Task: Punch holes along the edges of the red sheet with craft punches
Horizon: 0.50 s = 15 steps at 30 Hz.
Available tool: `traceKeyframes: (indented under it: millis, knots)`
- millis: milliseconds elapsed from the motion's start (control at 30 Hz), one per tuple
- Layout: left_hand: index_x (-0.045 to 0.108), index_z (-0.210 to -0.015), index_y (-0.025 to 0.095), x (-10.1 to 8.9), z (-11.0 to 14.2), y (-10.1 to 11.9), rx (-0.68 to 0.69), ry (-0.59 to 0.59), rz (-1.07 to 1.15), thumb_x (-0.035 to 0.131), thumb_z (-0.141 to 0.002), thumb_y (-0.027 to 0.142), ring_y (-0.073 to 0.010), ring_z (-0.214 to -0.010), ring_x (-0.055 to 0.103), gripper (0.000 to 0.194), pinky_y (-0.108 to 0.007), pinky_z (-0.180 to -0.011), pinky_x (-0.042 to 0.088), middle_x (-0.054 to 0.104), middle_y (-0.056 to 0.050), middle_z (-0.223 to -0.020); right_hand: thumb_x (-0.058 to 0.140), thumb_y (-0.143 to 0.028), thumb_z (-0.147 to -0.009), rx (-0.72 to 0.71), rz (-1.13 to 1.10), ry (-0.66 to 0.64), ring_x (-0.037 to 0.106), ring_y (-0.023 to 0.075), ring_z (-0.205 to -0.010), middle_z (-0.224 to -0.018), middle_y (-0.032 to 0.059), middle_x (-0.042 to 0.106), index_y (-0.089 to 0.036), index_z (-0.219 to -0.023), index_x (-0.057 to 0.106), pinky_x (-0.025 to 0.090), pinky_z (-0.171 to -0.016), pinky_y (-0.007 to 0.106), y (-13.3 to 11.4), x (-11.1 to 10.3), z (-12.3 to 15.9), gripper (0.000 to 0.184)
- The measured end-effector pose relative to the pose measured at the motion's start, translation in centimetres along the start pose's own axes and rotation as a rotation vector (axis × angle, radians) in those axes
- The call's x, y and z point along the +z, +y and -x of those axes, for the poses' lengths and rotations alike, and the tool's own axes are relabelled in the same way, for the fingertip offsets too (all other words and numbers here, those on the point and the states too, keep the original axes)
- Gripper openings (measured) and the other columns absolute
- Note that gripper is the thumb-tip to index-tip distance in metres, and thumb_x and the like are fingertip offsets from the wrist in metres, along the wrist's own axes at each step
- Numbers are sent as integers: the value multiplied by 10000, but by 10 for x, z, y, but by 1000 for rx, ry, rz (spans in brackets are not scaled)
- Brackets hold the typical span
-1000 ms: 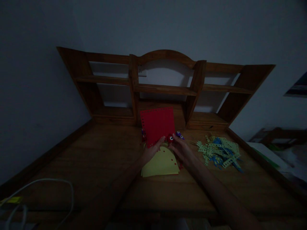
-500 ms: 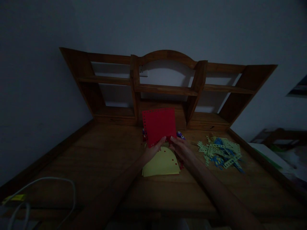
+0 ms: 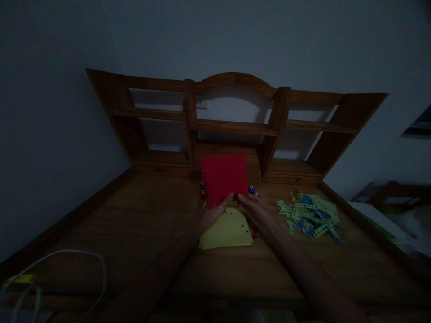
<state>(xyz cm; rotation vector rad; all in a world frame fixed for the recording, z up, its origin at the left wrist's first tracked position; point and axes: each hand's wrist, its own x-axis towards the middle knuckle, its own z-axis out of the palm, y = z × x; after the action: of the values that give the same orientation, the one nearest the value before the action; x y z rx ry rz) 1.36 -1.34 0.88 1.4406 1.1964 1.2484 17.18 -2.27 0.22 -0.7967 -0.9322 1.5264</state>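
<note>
A red sheet (image 3: 225, 177) with punched holes along its left, top and part of its bottom edge is held up, tilted, above the desk. My left hand (image 3: 217, 213) grips its lower edge, thumb on the near face. Close beside it, my right hand (image 3: 252, 207) pinches the same edge farther right; its fingers are partly hidden behind. Under the hands lies a stack of yellow sheets (image 3: 224, 233) with small red bits scattered on it. Purple things with eye-like white spots (image 3: 253, 190) peek out behind the red sheet, mostly covered.
A pile of punched yellow-green and blue scraps (image 3: 311, 215) lies to the right. The wooden shelf unit (image 3: 234, 128) stands along the back of the desk (image 3: 148, 215). A white cable (image 3: 77, 251) loops at the front left, near a yellow object (image 3: 25, 278).
The red sheet and both hands have shifted very slightly in view. Both hands keep their hold on its lower edge.
</note>
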Motion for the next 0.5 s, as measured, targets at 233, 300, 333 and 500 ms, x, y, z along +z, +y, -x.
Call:
traceKeyframes:
  millis: [233, 300, 333, 500]
  knots:
    - [506, -599, 198, 0, 1, -1, -11, -27, 9, 576, -752, 643, -142, -513, 443, 476, -275, -525, 363, 468, 7, -545, 809, -353, -680, -19, 20, 10, 600, 137, -663, -835, 30, 701, -181, -843, 717, 470, -619, 244, 1, -1, 0, 255]
    - [505, -605, 196, -1, 1, -1, 9, -38, 18, 561, -764, 644, -139, -508, 433, 478, -273, -518, 357, 463, 6, -541, 800, -345, -694, -24, 27, 11, 584, 127, -645, -814, 27, 691, -179, -836, 713, 459, -603, 233, 1, -1, 0, 235]
    - [505, -607, 196, -1, 1, -1, 26, -42, 14, 554, -771, 643, -138, -506, 430, 479, -273, -519, 358, 461, 7, -540, 797, -342, -700, -27, 30, 9, 580, 126, -644, -811, 27, 688, -179, -838, 712, 455, -601, 231, 1, -1, 0, 230]
    - [516, -618, 192, 0, -1, -5, 36, -50, 24, 569, -774, 630, -135, -513, 440, 468, -267, -525, 370, 472, 7, -541, 785, -352, -716, -58, 51, 26, 589, 145, -687, -887, 50, 693, -176, -895, 713, 451, -634, 257, 6, -4, -2, 261]
